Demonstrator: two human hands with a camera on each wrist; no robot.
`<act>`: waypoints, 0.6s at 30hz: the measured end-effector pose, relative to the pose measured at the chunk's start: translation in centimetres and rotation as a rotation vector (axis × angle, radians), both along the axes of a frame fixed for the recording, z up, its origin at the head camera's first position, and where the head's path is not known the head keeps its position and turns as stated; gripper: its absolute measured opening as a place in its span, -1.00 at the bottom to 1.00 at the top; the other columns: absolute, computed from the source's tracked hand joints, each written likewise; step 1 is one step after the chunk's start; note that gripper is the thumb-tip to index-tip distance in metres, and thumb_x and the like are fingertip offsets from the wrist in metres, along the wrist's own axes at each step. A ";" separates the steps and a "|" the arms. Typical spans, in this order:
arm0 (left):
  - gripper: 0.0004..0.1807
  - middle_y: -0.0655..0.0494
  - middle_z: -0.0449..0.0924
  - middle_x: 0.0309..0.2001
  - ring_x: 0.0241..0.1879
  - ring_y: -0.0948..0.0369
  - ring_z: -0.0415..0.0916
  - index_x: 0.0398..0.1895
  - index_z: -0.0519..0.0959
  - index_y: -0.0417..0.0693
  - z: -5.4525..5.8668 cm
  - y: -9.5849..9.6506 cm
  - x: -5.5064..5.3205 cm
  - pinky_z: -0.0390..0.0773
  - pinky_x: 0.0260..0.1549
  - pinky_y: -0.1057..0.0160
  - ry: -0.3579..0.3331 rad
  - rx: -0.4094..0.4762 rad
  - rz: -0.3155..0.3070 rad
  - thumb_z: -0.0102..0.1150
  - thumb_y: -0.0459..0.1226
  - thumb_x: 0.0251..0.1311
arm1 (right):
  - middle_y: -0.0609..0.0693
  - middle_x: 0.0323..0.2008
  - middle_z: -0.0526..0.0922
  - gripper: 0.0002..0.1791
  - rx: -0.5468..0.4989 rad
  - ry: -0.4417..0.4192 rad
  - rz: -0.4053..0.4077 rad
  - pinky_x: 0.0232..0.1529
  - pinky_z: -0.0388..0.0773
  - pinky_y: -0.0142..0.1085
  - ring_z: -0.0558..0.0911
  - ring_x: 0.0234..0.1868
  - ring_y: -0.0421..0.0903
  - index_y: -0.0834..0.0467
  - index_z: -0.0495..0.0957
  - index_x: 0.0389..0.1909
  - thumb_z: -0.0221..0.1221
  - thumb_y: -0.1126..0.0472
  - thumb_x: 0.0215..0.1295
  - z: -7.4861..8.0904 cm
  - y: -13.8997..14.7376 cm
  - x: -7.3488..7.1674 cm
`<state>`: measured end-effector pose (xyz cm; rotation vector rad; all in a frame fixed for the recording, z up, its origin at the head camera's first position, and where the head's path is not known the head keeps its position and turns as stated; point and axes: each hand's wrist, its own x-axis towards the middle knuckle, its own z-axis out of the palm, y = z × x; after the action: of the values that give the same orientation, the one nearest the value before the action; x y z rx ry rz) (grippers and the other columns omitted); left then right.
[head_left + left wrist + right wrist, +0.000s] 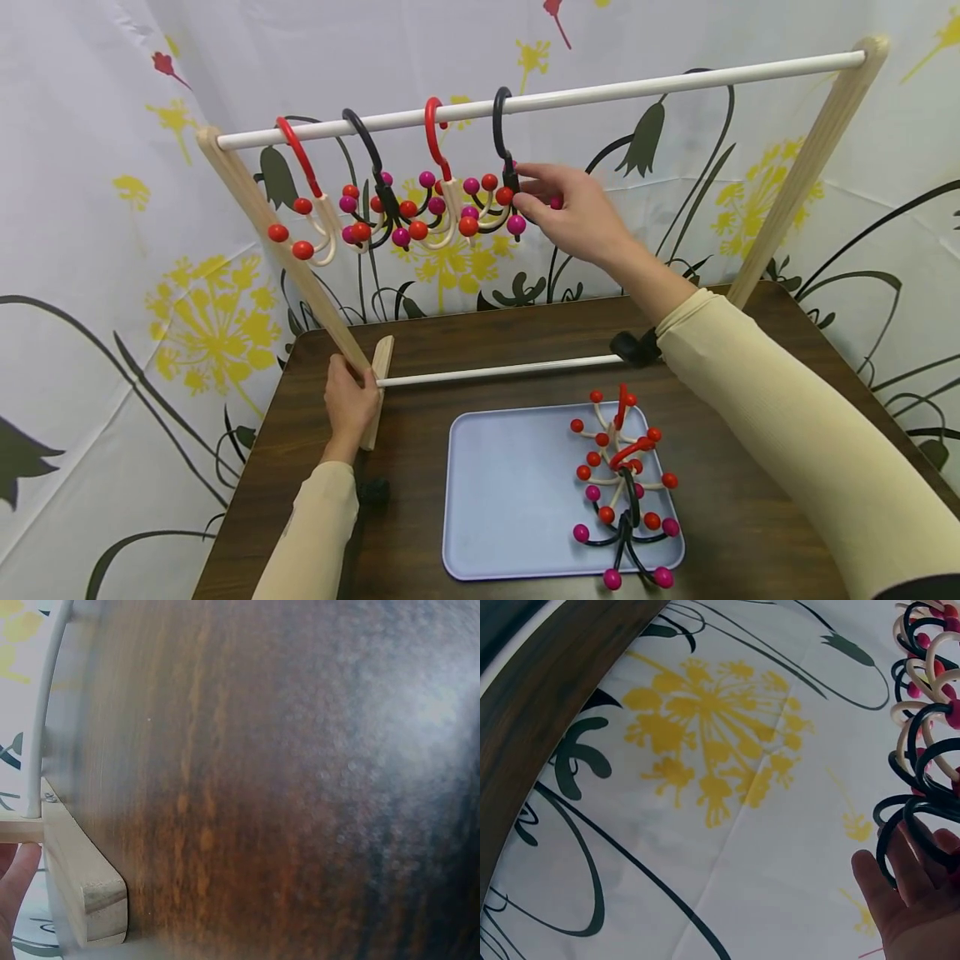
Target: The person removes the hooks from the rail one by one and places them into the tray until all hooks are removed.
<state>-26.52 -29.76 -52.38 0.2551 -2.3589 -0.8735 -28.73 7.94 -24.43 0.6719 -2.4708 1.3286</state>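
Note:
My right hand (573, 212) pinches the neck of a black hook hanger with pink balls (498, 125), which hangs from the white rail (622, 93). In the right wrist view, the fingers of that hand (911, 896) lie among the hanger's curved black arms (930, 806). To its left hang a red hook (435, 137), another black hook (363, 137) and a second red hook (298, 154), all with ball-tipped arms. Low on the left, my left hand (350, 404) grips the wooden post (315, 287) of the rack, near its foot (82, 877).
A pale blue tray (510, 500) on the dark wooden table (750, 467) holds two red hooks and a black hook (630, 500) at its right side. A lower white bar (502, 368) crosses behind it. The right post (806, 175) leans at the far right before a flowered curtain (450, 42).

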 end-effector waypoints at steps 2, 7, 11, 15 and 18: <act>-0.72 -0.16 0.36 -0.29 -0.31 -0.18 0.39 -0.16 0.32 -0.23 0.0 0.0 0.0 0.34 -0.26 -0.19 0.000 0.000 0.002 0.19 -0.35 0.15 | 0.05 0.07 0.65 -0.48 0.016 -0.015 0.001 -0.11 0.45 -0.22 0.62 -0.04 -0.10 0.09 0.40 0.35 0.13 0.06 0.42 0.0 -0.2 -0.1; -0.72 -0.14 0.36 -0.30 -0.31 -0.17 0.40 -0.16 0.32 -0.22 0.0 0.1 0.0 0.34 -0.27 -0.19 -0.001 0.003 0.004 0.19 -0.35 0.16 | 0.04 -0.04 0.70 -0.49 0.102 0.029 -0.059 -0.15 0.40 -0.19 0.63 -0.13 -0.09 0.11 0.43 0.33 0.13 0.06 0.41 0.0 -0.4 -0.1; -0.72 -0.15 0.36 -0.30 -0.32 -0.17 0.40 -0.16 0.32 -0.23 0.2 0.1 0.1 0.34 -0.27 -0.19 0.006 0.005 -0.002 0.19 -0.36 0.16 | 0.04 -0.10 0.73 -0.51 0.160 0.081 -0.127 -0.13 0.41 -0.19 0.68 -0.16 -0.07 0.10 0.48 0.29 0.17 0.07 0.37 0.2 -0.5 -0.1; -0.72 -0.17 0.37 -0.29 -0.32 -0.18 0.40 -0.15 0.33 -0.25 0.2 0.1 0.1 0.35 -0.28 -0.19 0.012 0.004 -0.008 0.19 -0.37 0.16 | 0.02 -0.06 0.72 -0.57 0.177 0.096 -0.186 -0.14 0.46 -0.22 0.71 -0.14 -0.07 0.09 0.55 0.20 0.20 0.07 0.35 0.4 -0.6 -0.1; -0.72 -0.16 0.37 -0.29 -0.32 -0.17 0.40 -0.14 0.33 -0.25 0.1 0.1 0.1 0.35 -0.28 -0.19 0.010 0.006 -0.012 0.19 -0.37 0.16 | -0.01 -0.04 0.70 -0.62 0.177 0.102 -0.209 -0.19 0.49 -0.25 0.71 -0.13 -0.09 0.11 0.58 0.14 0.20 0.08 0.36 0.4 -0.6 0.0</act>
<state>-26.40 -29.63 -52.24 0.2382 -2.3510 -0.8859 -28.70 7.36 -24.06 0.4881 -2.5148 0.9855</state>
